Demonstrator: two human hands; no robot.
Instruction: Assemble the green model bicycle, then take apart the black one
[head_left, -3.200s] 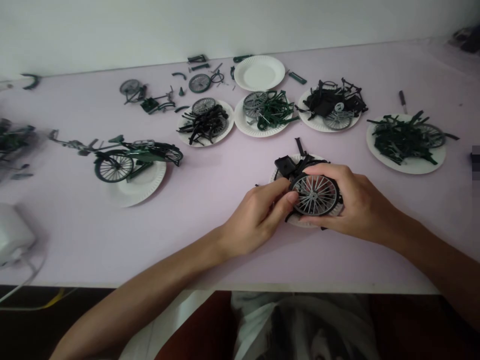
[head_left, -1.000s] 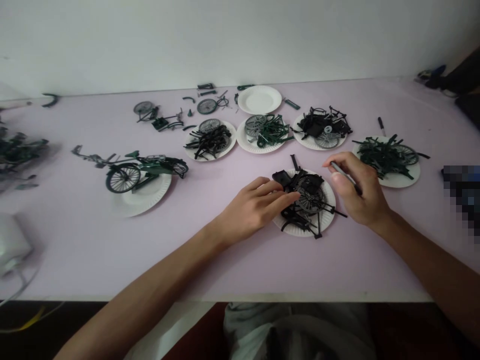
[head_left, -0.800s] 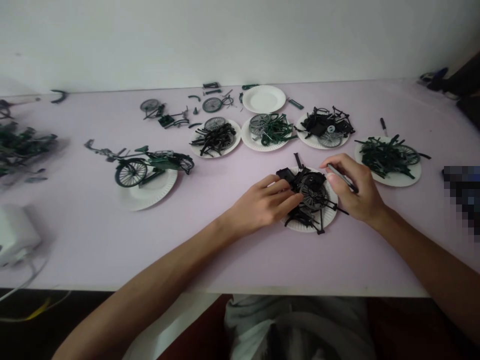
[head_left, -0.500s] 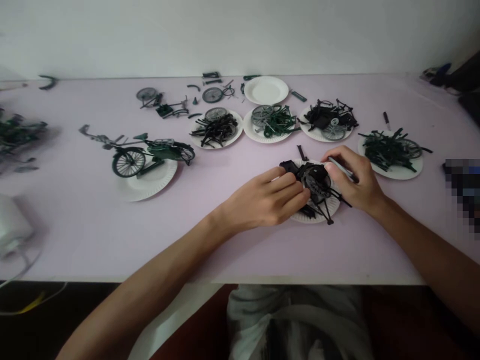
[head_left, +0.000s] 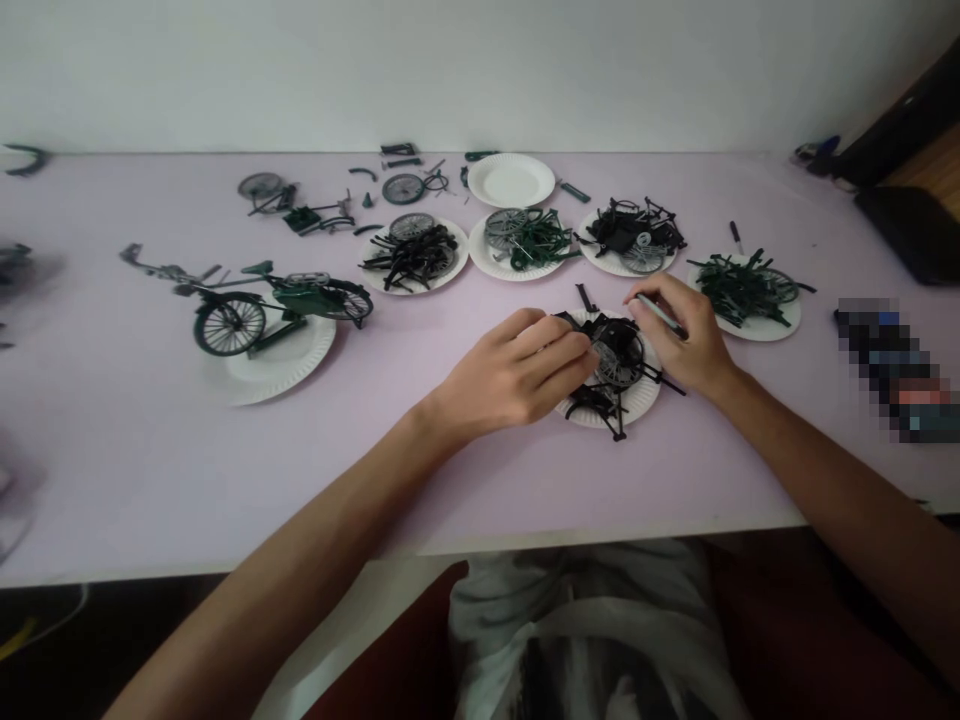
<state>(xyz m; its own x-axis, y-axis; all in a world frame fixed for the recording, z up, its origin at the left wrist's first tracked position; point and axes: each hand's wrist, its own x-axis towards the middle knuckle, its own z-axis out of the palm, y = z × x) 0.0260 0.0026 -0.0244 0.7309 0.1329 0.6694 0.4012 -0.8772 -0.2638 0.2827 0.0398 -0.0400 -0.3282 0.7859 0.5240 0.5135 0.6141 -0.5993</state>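
Note:
Both hands are over a paper plate point(head_left: 646, 400) heaped with black model-bicycle parts. My left hand point(head_left: 517, 370) reaches in from the left, its fingers curled together at the edge of the heap; whatever they pinch is hidden. A spoked wheel point(head_left: 619, 362) lies on the heap just right of those fingers. At the plate's upper right, my right hand point(head_left: 686, 335) holds a slim pen-like tool point(head_left: 661, 314), pale with a dark end, between thumb and fingers. A black part point(head_left: 585, 298) sticks out beyond the plate's far rim.
An assembled green model bicycle point(head_left: 259, 300) stands at the left by another paper plate point(head_left: 300, 362). Several plates of parts line the back, including a plate of green parts point(head_left: 765, 328) at right. A small screwdriver point(head_left: 736, 236) lies behind it. Near the wall is a bare plate point(head_left: 511, 182).
The view has swung to the right, so everything sits farther left in the picture. Both hands stay at the same plate, and the wheel on the heap now shows more fully.

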